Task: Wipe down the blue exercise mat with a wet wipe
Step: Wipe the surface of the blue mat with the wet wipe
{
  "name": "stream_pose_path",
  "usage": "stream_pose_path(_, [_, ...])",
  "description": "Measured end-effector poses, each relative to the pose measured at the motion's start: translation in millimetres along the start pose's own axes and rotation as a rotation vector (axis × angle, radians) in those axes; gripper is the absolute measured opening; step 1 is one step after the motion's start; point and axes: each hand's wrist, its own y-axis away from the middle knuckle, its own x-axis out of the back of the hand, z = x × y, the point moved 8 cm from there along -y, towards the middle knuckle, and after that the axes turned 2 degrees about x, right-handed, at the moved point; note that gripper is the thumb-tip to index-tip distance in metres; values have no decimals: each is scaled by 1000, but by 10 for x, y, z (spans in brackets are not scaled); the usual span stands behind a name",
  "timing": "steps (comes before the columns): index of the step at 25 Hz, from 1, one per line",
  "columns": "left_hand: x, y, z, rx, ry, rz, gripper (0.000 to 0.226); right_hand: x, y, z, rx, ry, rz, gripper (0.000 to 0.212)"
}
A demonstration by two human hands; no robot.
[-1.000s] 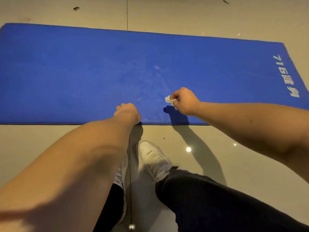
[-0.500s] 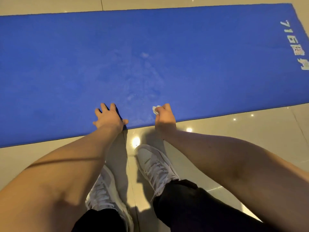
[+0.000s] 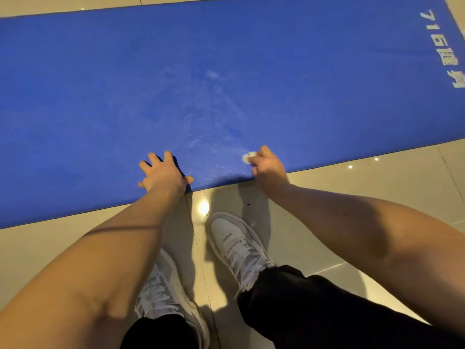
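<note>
Left hand [image 3: 164,173] fingers spread flat on blue mat [image 3: 302,71] near edge; right hand [image 3: 266,165] fingers pinch wadded wet wipe [image 3: 247,157] beside it. White sneakers [image 3: 239,243] on tile floor [image 3: 377,177] below.

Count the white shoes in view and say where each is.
2. One shoe stands on the tiled floor just below the right hand, toe toward the mat. The other shoe lies lower left, partly covered by the left forearm.
</note>
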Motion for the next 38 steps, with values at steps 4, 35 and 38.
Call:
stream_pose_path(4, [-2,-2,24,-5,42,-17,79,-51,-71,62,-112,-35,103,24])
stream_pose_path(35, [32,-111,204,-24,-117,-29,99,-132,-493,-244,176,96,15,48])
stream_pose_path(38, [44,-81,220,-27,-114,-36,100,126,-630,207,-51,24,86,42])
